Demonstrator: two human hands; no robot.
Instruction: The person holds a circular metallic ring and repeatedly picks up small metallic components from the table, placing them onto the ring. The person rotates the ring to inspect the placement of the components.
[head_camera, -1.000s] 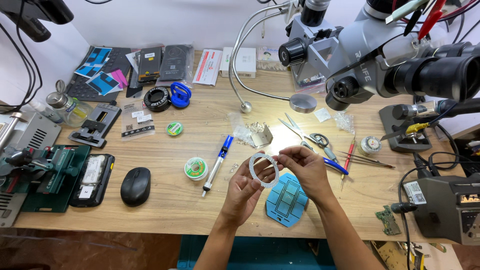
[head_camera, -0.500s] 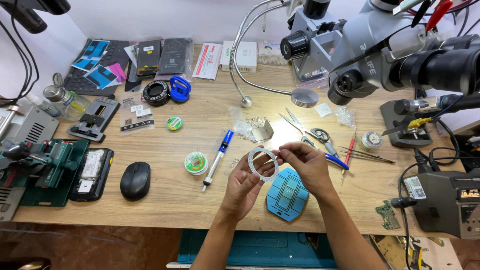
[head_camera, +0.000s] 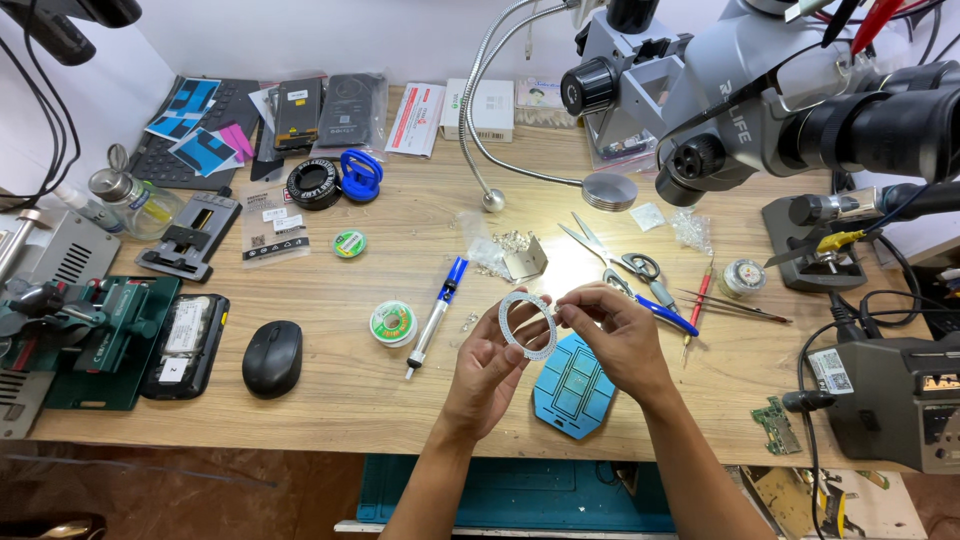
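I hold the thin pale ring (head_camera: 527, 325) between both hands above the front edge of the bench (head_camera: 330, 410); my left hand (head_camera: 490, 370) pinches its lower rim, my right hand (head_camera: 615, 335) pinches its right side; each grip is closed on it. I judge I am inspecting it; the blue repair mat (head_camera: 572, 385) lies just below; turning it needs light fingers.

I see a white box (head_camera: 478, 108) by the back wall, clear labelled pouch (head_camera: 272, 222) left, orange screen (head_camera: 942, 383) right.
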